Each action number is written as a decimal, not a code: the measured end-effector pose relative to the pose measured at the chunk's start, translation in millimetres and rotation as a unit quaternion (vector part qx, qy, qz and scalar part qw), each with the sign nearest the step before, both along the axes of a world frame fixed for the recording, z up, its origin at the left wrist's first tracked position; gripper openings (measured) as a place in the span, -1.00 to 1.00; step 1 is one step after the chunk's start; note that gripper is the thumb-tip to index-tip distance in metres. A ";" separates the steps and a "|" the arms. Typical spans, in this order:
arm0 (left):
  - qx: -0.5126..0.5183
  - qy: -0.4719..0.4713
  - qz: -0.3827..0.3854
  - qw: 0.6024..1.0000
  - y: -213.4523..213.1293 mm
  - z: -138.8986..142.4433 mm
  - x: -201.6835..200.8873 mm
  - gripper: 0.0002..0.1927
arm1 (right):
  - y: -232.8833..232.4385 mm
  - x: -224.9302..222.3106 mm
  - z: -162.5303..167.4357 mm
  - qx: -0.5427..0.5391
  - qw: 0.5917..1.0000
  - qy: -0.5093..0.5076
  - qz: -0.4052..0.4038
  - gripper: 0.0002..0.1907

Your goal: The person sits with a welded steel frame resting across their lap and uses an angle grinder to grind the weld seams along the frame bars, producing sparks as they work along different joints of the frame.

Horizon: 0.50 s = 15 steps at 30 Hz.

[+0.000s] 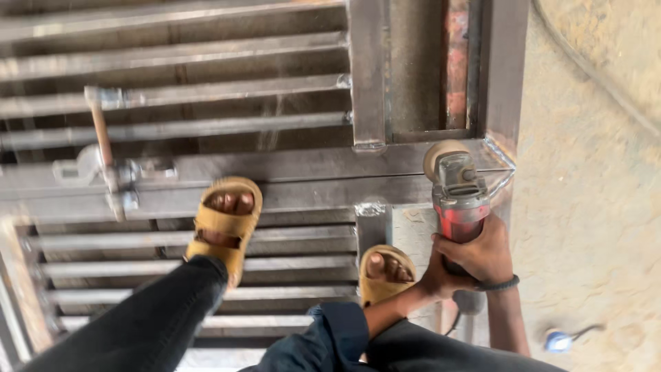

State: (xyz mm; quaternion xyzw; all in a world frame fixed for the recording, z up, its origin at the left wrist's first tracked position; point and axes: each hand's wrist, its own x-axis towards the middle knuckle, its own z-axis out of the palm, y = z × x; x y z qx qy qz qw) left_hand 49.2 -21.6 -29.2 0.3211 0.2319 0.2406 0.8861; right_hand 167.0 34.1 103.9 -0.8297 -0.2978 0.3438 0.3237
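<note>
Grinding step: both hands, right hand (482,251) and left hand (435,275), clamped on the grinder (460,200), disc at the gate (275,172) frame corner weld. Feet stand on the bars. Next likely needs steady pressure along the seam.

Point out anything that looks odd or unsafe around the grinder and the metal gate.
The person stands on the flat-lying metal gate in open-toed sandals, toes bare near the red angle grinder, which both hands hold: right hand, left hand. No gloves show. A rusty patch marks the frame.

Bare floor (592,207) right of gate frame (502,83)
</note>
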 end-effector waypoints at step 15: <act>-0.140 -0.090 -0.172 0.971 79.3 64.2 -26.5 0.10 | 47.0 -45.2 41.1 -0.124 0.977 -0.119 -0.129 -0.30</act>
